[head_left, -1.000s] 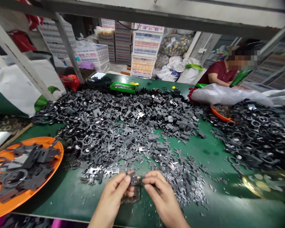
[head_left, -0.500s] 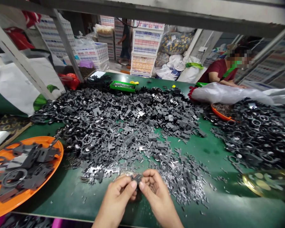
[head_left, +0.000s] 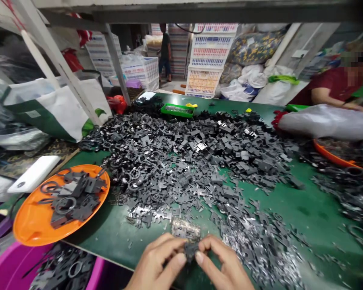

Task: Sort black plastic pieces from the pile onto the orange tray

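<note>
My left hand (head_left: 161,262) and my right hand (head_left: 222,264) meet at the near edge of the green table (head_left: 293,201). Both pinch one small dark plastic part (head_left: 190,249) between thumb and fingertips. A small pile of shiny flat pieces (head_left: 185,229) lies on the table just beyond my fingers. Behind it spreads a big heap of dark grey plastic parts (head_left: 187,157), rings and clips mixed.
An orange tray (head_left: 33,225) with dark parts sits at my left, a purple bin (head_left: 9,270) below it. A green tray (head_left: 177,110) stands at the far edge. A person in a dark red top (head_left: 326,86) works at the right by a plastic bag (head_left: 323,123). Another person (head_left: 166,52) stands far back among crates.
The view has swung to the left and down, so the orange tray and purple bin show more. My hands stay pinched on the small part, now lower in the picture.
</note>
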{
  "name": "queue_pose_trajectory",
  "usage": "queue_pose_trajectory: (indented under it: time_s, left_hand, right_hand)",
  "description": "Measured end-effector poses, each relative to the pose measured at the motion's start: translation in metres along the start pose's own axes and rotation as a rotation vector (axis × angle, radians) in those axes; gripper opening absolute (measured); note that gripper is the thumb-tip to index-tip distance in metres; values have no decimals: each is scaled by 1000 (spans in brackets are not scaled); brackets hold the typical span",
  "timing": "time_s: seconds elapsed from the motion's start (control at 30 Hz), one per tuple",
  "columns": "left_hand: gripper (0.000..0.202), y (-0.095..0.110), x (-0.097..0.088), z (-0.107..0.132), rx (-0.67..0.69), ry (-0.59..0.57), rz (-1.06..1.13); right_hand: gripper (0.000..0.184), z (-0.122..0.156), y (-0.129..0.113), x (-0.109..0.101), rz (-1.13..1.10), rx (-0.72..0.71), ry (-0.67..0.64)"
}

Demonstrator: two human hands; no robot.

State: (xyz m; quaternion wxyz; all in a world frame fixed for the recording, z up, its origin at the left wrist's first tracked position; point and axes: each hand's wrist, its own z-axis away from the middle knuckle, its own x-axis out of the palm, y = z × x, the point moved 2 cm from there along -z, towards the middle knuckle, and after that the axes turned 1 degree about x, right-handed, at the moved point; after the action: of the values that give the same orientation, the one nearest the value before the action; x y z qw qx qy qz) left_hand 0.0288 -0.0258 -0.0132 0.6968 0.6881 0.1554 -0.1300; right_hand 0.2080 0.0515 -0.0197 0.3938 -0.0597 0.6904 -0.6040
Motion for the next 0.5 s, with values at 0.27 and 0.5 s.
queue_pose_trajectory:
  time_s: [0.27,0.5]
  left_hand:
    - [17,-69,-84,27,-92,315,-775]
    - [20,-65,-76,16,28,340,-860]
  right_hand:
    - [23,-11,5,0,98,0,107]
    - [21,-15,-14,12,149,-35,68]
